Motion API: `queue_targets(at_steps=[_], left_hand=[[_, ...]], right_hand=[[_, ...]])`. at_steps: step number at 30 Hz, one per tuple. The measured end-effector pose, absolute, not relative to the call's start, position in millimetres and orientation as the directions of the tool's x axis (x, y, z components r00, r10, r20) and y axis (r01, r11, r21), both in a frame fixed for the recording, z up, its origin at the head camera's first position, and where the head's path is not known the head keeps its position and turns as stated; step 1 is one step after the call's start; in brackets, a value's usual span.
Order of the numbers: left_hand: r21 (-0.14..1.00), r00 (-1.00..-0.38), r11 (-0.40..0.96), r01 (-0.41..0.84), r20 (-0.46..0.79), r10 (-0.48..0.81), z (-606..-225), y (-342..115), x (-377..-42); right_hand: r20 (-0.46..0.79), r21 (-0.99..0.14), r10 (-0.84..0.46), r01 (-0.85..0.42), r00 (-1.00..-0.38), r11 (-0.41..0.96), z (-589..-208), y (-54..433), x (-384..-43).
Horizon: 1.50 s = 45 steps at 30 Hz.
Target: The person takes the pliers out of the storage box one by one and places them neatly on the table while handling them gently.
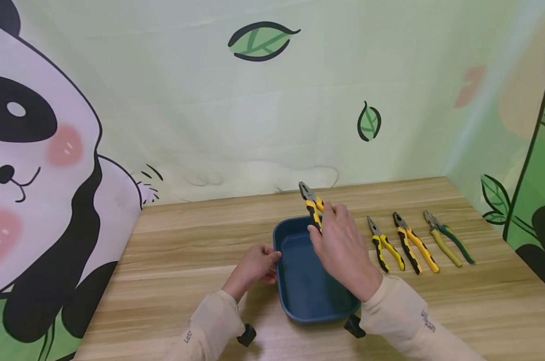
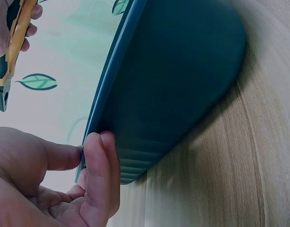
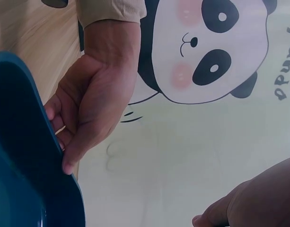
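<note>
My left hand (image 1: 256, 265) pinches the left rim of a blue rectangular tray (image 1: 315, 319), thumb over the edge and fingers against the outer wall, as the left wrist view (image 2: 88, 184) shows. Above the tray's far right part, my right hand (image 1: 342, 245) grips yellow-and-black combination pliers (image 1: 313, 213) by the handles, their grey jaws pointing up and away. The left wrist view shows these pliers (image 2: 14, 52) from the side, clear of the rim. In the right wrist view, only part of the right hand (image 3: 253, 198) shows and the pliers are out of sight.
Right of the tray, three more tools lie in a row on the wooden table (image 1: 186, 240): yellow-and-black long-nose pliers (image 1: 382, 245), orange-and-black pliers (image 1: 414, 243) and green-and-yellow pliers (image 1: 448, 238). A printed panda cloth (image 1: 186, 100) hangs behind the table.
</note>
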State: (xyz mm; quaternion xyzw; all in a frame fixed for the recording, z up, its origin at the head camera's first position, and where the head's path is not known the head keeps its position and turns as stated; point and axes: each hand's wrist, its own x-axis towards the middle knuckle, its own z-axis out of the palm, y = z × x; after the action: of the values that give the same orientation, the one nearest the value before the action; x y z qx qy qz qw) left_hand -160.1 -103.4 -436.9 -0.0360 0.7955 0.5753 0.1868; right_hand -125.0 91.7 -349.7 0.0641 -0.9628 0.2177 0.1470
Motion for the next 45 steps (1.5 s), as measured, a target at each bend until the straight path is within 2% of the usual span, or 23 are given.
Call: queue_targets(at_steps=[17, 45], left_hand=[[0.906, -0.922, 0.321, -0.275, -0.343, 0.178, -435.3, -102.6, -159.2], [0.911, -0.921, 0.303, -0.281, -0.345, 0.182, -435.9, -101.4, -159.9]], right_hand=[[0.323, -0.363, -0.041, -0.163, -0.946, 0.917, -358.3, 110.4, -128.9], [0.298, -0.389, -0.006, -0.127, -0.955, 0.912, -362.2, 134.5, -134.0]])
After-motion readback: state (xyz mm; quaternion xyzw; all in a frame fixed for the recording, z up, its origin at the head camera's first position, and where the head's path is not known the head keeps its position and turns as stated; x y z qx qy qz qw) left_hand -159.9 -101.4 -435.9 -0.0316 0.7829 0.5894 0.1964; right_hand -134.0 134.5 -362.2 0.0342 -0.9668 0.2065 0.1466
